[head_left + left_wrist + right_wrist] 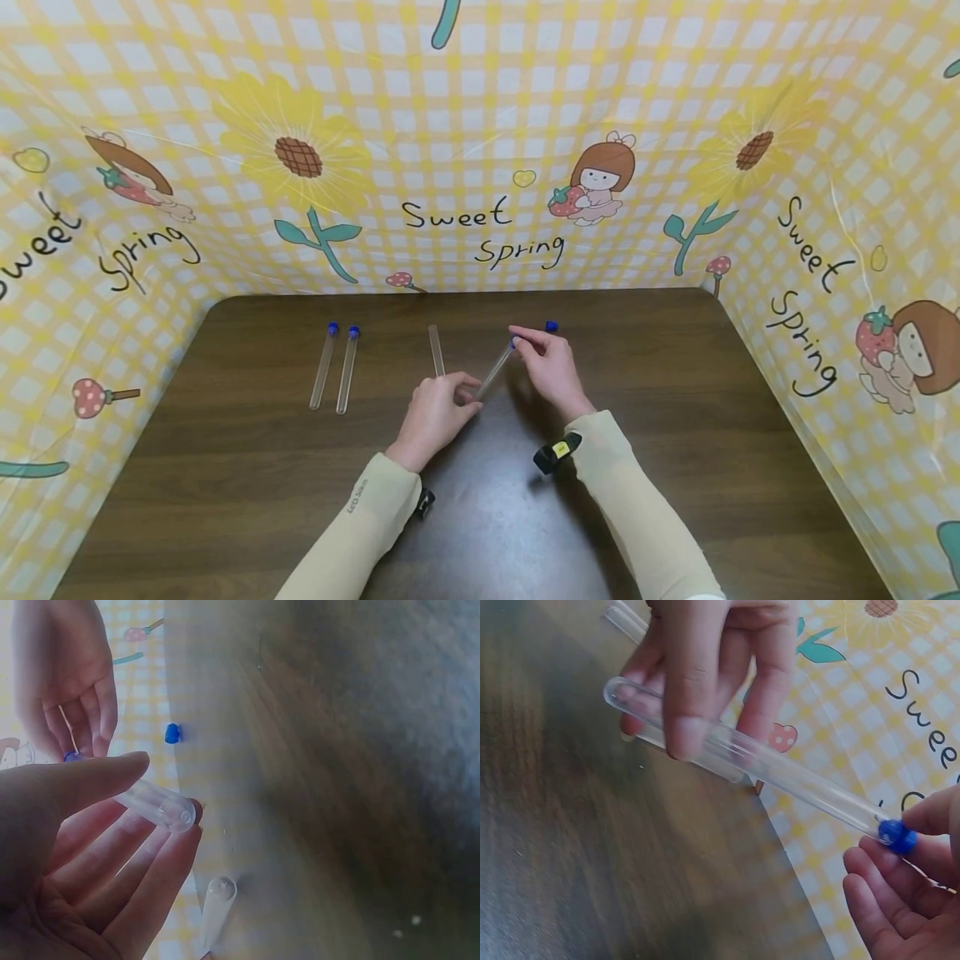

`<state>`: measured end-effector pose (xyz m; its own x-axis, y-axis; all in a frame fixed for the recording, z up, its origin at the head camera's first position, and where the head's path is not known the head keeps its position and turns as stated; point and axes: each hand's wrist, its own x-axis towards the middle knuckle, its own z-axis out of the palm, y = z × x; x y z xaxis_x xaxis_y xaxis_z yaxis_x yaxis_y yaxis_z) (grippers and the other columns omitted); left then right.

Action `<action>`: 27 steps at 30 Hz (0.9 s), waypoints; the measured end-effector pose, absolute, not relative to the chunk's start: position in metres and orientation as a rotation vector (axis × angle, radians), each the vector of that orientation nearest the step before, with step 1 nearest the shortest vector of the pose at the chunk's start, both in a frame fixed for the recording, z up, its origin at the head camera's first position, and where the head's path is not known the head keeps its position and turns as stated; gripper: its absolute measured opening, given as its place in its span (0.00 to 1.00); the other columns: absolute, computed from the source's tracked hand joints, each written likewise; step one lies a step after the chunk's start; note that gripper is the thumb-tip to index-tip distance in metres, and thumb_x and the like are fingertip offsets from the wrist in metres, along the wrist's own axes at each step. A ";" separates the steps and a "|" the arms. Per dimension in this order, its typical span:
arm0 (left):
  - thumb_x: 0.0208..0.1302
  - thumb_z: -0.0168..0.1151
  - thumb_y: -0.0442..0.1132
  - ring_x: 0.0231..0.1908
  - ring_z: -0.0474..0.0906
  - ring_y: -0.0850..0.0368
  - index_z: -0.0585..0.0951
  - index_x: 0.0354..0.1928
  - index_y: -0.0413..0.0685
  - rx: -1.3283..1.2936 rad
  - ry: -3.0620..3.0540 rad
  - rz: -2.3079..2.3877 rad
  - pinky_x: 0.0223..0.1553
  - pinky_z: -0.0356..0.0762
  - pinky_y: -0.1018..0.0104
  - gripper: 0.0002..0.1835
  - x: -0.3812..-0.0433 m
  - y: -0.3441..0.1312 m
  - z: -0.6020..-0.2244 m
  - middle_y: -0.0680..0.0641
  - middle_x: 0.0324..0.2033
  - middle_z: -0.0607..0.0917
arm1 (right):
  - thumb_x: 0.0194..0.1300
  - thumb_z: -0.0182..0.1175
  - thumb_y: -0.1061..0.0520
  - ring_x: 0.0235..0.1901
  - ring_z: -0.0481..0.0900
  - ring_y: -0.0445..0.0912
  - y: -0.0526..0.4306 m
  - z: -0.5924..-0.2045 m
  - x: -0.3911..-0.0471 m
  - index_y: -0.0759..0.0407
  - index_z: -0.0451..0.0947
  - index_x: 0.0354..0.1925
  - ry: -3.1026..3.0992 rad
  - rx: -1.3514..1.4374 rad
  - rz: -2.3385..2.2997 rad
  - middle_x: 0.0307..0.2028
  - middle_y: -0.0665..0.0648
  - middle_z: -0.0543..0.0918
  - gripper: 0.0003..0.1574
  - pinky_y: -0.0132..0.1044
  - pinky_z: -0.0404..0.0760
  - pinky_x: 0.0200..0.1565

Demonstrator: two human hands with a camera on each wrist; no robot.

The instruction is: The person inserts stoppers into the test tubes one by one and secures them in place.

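Note:
Both hands hold one clear test tube [496, 371], which slants above the table between them. My left hand [433, 417] grips its rounded lower part, thumb on one side and fingers on the other. With thumb and fingertips, my right hand [557, 373] pinches the blue cap [898, 836] at the tube's upper end. In the right wrist view the cap sits at the tube's mouth; how tightly it is seated cannot be told. Beyond the left hand lies an uncapped test tube [436, 348], its near end hidden. A loose blue cap [551, 326] lies behind the right hand.
Two test tubes with blue caps, a left one [323, 371] and a right one [347, 373], lie side by side on the left of the dark wooden table [225, 467]. A yellow checked cloth [450, 150] stands around the back and sides.

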<state>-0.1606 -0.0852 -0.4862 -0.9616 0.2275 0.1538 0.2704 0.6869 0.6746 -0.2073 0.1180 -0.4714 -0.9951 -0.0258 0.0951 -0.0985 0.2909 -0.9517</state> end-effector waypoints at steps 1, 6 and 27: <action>0.57 0.77 0.34 0.33 0.86 0.60 0.88 0.47 0.47 -0.417 -2.828 -1.151 0.39 0.82 0.55 0.14 -0.161 -0.085 -0.486 0.54 0.29 0.89 | 0.75 0.60 0.57 0.45 0.86 0.57 0.117 -0.472 -0.207 0.59 0.84 0.59 -2.466 0.112 1.838 0.43 0.58 0.88 0.17 0.43 0.83 0.45; 0.57 0.77 0.34 0.32 0.86 0.60 0.88 0.46 0.46 -0.425 -2.811 -1.156 0.39 0.83 0.56 0.14 -0.161 -0.083 -0.486 0.54 0.28 0.89 | 0.73 0.64 0.52 0.43 0.87 0.55 0.111 -0.475 -0.204 0.53 0.82 0.61 -2.454 0.081 1.844 0.39 0.55 0.87 0.21 0.40 0.83 0.43; 0.56 0.78 0.33 0.30 0.85 0.61 0.87 0.44 0.46 -0.429 -2.784 -1.188 0.35 0.82 0.59 0.13 -0.159 -0.074 -0.482 0.53 0.27 0.88 | 0.68 0.68 0.62 0.33 0.87 0.58 0.099 -0.483 -0.202 0.52 0.68 0.71 -2.374 0.189 2.007 0.39 0.63 0.87 0.37 0.55 0.84 0.42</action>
